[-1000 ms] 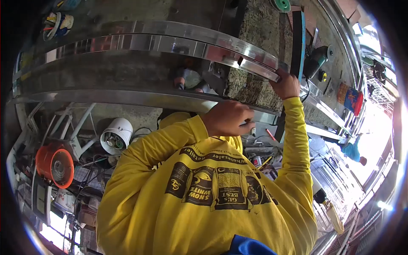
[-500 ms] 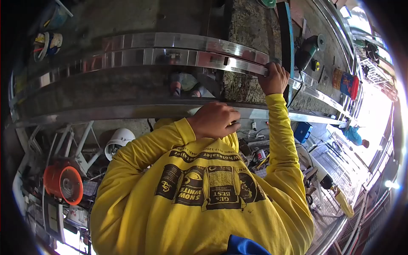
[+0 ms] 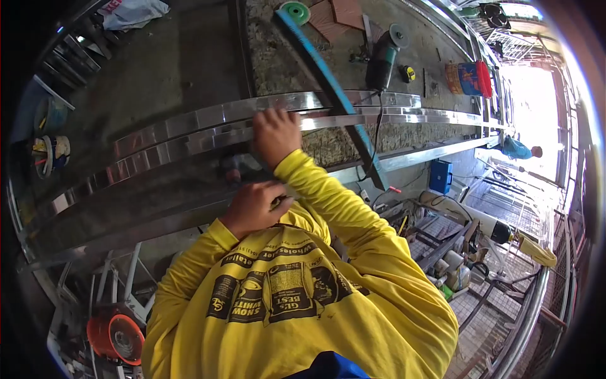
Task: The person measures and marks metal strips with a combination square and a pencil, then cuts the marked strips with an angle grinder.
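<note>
My right hand is curled over the nearer of two long shiny metal bars, its fingers on the top of the bar. The farther bar runs close alongside. Closer to my chest, my left hand hovers with loosely bent fingers, the thumb apart from them and nothing visible in it. A blue-green bar lies slantwise across the metal bars, to the right of my right hand.
An angle grinder with a cord, a yellow tape measure and a bucket with a red rim are at the upper right. An orange fan stands lower left. Another person is far off at the right.
The view has shifted to the right. My right hand is now left of the blue-green bar, farther along the metal bars. My left hand has come nearer to my chest.
</note>
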The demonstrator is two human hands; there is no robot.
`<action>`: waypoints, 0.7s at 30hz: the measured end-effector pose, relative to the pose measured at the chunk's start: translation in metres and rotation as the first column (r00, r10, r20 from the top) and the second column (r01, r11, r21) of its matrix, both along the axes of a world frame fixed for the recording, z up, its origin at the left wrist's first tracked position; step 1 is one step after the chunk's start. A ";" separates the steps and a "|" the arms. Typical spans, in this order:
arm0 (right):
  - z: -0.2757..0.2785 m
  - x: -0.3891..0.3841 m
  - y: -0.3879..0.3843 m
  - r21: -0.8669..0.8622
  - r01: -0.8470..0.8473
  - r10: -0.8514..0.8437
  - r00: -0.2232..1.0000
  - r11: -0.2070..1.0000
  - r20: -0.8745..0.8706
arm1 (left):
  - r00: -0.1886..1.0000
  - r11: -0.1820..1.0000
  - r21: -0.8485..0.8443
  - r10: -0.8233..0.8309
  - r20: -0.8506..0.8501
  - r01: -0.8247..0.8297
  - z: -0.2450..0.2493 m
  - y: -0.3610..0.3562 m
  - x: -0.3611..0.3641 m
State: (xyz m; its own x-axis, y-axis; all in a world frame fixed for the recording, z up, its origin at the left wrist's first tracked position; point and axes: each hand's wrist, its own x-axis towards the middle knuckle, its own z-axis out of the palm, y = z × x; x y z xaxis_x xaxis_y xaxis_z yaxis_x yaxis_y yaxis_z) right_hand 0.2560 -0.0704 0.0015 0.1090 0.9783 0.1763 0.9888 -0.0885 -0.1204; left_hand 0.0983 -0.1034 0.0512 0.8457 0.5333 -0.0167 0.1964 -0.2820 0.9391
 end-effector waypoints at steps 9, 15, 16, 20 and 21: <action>0.026 0.016 -0.006 -0.081 -0.320 0.286 0.916 0.944 -0.280 | 0.945 0.946 -0.213 0.184 -0.270 -0.245 0.010 -0.018 0.024; 0.028 0.098 -0.030 -0.017 -0.358 0.334 0.886 0.933 -0.322 | 0.903 0.930 -0.065 0.333 -0.271 -0.362 0.006 -0.028 0.053; 0.030 0.114 -0.032 0.001 -0.363 0.341 0.874 0.932 -0.346 | 0.896 0.921 -0.059 0.357 -0.263 -0.384 0.006 -0.029 0.059; 0.052 0.180 -0.043 0.070 -0.354 0.347 0.825 0.933 -0.446 | 0.884 0.905 -0.006 0.414 -0.215 -0.425 -0.001 -0.034 0.081; 0.047 0.202 -0.048 0.120 -0.281 0.305 0.836 0.952 -0.457 | 0.881 0.903 0.028 0.424 -0.210 -0.428 0.002 -0.034 0.086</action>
